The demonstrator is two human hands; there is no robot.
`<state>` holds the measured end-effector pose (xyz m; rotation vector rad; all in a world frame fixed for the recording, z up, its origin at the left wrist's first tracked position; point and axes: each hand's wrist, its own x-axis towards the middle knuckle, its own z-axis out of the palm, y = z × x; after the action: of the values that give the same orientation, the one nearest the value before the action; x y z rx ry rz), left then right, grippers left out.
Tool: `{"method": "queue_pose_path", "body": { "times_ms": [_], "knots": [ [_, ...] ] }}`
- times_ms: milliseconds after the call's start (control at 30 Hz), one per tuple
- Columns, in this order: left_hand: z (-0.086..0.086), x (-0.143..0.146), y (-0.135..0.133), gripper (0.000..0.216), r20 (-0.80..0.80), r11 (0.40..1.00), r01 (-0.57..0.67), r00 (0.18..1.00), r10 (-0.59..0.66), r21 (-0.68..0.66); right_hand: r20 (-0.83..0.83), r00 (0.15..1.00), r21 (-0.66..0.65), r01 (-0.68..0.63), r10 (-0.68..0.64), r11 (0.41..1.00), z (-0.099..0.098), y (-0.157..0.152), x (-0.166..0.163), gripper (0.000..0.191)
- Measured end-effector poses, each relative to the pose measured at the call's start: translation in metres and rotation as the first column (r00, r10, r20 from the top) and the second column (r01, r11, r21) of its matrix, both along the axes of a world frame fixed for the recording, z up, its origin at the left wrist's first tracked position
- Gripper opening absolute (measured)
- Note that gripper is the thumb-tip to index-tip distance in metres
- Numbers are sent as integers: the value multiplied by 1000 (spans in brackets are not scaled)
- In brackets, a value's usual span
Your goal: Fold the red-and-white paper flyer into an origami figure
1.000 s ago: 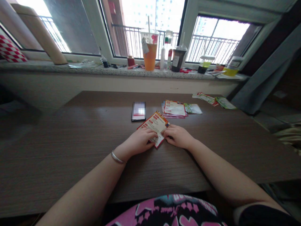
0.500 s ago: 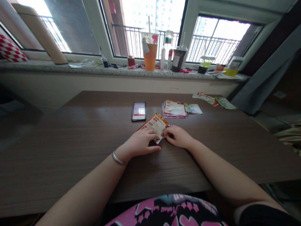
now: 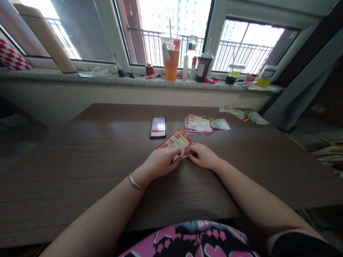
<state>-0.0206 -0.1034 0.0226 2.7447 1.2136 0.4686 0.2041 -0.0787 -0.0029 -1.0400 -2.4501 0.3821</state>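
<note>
A printed paper leaflet (image 3: 180,140) with an orange-red border and red labels lies at an angle on the table in front of me. My left hand (image 3: 163,160), a silver bangle at its wrist, is closed on the leaflet's near edge, thumb below and fingers on top. At the leaflet's right corner, my right hand (image 3: 201,155) pinches the paper with bent fingers. Just beyond the leaflet sits a phone (image 3: 158,126) with a blurred screen. A stack of similar printed leaflets (image 3: 199,123) rests farther back to the right.
Green-and-white leaflets (image 3: 220,124) lie beside the stack, with more loose leaflets (image 3: 237,112) at the table's far right. Behind the brown table (image 3: 80,160), a stone windowsill (image 3: 107,79) carries an orange drink cup (image 3: 171,64), a dark drink cup (image 3: 203,67), bottles and small items.
My left hand's thumb and fingers have come together on the leaflet's near edge. The near corner that was lifted now lies flatter. My right hand has hardly moved.
</note>
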Motion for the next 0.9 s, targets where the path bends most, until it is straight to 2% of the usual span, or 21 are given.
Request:
{"method": "queue_pose_path", "body": {
  "times_ms": [367, 567, 900],
  "knots": [
    [-6, -4, 7, 32, -4, 999, -23, 1000, 23, -29, -44, 997, -51, -73, 71, 996, -1, -3, -1, 6],
    [-6, -4, 12, 32, 19, 989, -66, 997, 69, -129, -65, 996, -82, -58, 53, 995, -3, -1, 0, 4],
    [-17, -7, 21, 30, 44, 988, -105, 993, 111, -118, -98, 995, -83, -6, -2, 997, -8, 0, -1, 10]
  ]
}}
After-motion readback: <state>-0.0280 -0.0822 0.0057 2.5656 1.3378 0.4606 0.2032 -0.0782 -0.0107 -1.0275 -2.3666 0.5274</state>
